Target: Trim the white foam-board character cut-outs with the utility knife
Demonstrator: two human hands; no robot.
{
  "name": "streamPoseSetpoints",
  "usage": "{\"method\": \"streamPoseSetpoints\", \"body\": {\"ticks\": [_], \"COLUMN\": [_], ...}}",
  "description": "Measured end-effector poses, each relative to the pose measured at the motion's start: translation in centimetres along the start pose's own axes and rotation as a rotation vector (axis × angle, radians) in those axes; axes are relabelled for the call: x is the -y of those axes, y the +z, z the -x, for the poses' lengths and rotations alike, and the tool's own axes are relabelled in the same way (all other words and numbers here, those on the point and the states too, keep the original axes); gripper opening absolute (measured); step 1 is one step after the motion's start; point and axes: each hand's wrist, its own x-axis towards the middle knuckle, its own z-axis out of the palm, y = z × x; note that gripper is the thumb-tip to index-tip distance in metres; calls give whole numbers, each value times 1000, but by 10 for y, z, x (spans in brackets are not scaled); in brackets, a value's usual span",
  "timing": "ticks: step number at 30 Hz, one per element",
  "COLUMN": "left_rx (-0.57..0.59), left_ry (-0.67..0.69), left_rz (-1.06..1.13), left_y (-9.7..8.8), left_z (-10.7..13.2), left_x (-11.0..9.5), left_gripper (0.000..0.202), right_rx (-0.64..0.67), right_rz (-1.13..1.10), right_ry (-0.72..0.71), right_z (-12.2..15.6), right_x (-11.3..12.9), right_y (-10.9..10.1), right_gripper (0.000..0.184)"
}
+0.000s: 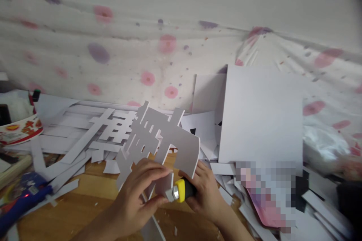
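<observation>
My left hand (132, 197) pinches the lower edge of a white foam board cutout (185, 145) between thumb and fingers. The cutout is held tilted above the table and has slots, notches and projecting tabs. In my right hand (207, 192) is a yellow and black utility knife (181, 191), its metal tip pointing left at the edge near my left thumb. Some fingers of my right hand pass behind the board, so their contact with it is hidden. Below my hands, another white board piece (152, 229) reaches down to the bottom of the view.
White strips and offcuts (76, 150) lie over the wooden table (93, 192). A large white board (261, 116) leans at the back right, near a blurred pink object (263, 203). At left are a blue tool (31, 195) and a red-and-white tub (21, 129).
</observation>
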Motion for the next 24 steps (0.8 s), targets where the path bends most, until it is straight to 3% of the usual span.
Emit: {"method": "streamPoseSetpoints", "body": {"ticks": [16, 24], "left_rx": [-18, 2], "left_ry": [-23, -11], "left_rz": [52, 47], "left_y": [1, 4], "left_z": [1, 1], "left_x": [2, 1], "left_gripper": [44, 44], "right_rx": [14, -3], "right_rz": [22, 42], "right_ry": [37, 14], "right_z": [3, 1], "right_x": [-13, -6], "right_y": [3, 0], "right_gripper": [28, 17]}}
